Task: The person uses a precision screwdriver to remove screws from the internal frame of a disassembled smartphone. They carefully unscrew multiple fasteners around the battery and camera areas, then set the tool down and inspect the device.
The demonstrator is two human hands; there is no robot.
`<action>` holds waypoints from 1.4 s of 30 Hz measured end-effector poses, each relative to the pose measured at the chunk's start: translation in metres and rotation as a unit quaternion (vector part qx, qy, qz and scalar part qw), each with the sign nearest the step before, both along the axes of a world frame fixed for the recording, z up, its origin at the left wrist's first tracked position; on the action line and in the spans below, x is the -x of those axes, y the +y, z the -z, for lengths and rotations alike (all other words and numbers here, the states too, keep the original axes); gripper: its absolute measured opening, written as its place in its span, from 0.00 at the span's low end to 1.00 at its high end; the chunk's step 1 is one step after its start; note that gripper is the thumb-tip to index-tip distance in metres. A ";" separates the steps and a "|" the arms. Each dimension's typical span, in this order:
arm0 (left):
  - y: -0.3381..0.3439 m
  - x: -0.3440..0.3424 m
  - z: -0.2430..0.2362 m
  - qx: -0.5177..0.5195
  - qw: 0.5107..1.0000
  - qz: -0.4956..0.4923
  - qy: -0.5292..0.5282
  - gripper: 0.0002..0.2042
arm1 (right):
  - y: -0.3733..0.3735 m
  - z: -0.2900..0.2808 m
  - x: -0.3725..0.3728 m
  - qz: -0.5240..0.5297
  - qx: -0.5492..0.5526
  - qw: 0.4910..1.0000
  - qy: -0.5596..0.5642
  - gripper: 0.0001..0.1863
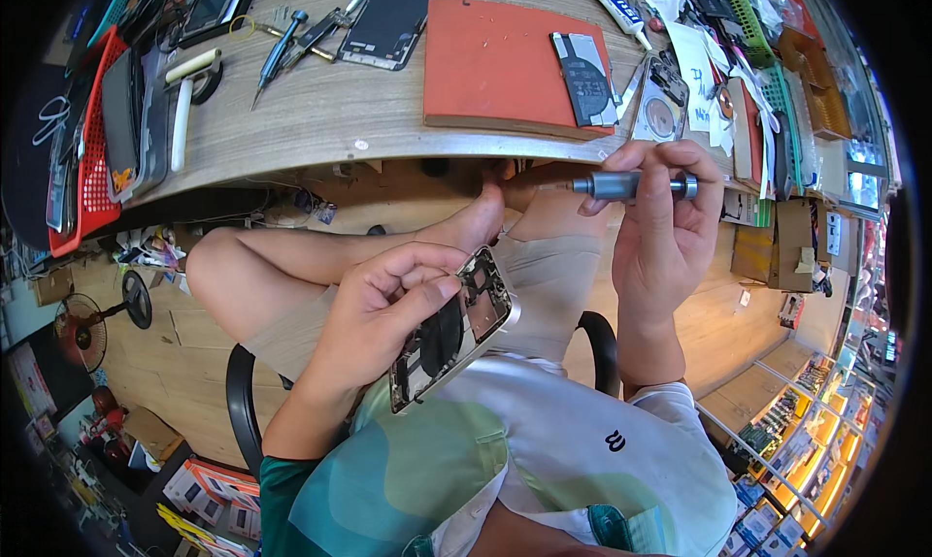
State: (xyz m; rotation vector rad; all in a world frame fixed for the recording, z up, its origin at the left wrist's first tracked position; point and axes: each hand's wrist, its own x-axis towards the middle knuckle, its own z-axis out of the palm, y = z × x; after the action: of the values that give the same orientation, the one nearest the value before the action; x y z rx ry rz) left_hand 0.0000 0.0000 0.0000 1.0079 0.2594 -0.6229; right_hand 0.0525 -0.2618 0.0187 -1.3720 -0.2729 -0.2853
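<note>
My left hand (388,314) grips an opened phone body (466,319) over my lap; it is tilted, its inner parts showing, with my thumb on its upper part. My right hand (665,227) is raised up and to the right of it, closed on a grey metal screwdriver (618,185) held sideways, its thin shaft pointing left. Above it on the desk (272,140) are a red mat (500,67) with a black battery (582,81) on it, a phone screen (393,18) and a blue screwdriver (282,43).
A red basket (83,208) holding devices stands at the desk's left end. A white tube (612,4), papers (697,81) and green baskets (782,101) crowd the right. A black chair (243,402) is under me. A fan (83,329) and cardboard boxes (791,246) stand at the sides.
</note>
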 end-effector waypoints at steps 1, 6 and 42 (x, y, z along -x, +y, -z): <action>-0.001 -0.004 -0.002 -0.005 1.000 0.002 -0.009 0.12 | 0.006 -0.002 -0.004 0.016 -0.014 1.000 -0.011 0.15; -0.015 -0.039 -0.013 -0.024 0.999 -0.012 -0.026 0.12 | 0.016 0.005 -0.041 0.084 -0.003 0.996 -0.025 0.14; -0.014 -0.067 0.001 -0.063 0.987 -0.059 -0.137 0.13 | 0.039 0.021 -0.093 0.238 0.122 0.954 -0.136 0.12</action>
State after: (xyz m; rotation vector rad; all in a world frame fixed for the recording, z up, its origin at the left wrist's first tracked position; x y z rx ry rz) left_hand 0.0671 -0.0142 -0.0010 1.1787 0.1147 -0.3584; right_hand 0.1454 -0.2223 -0.0024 -1.6357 -0.2057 -0.8702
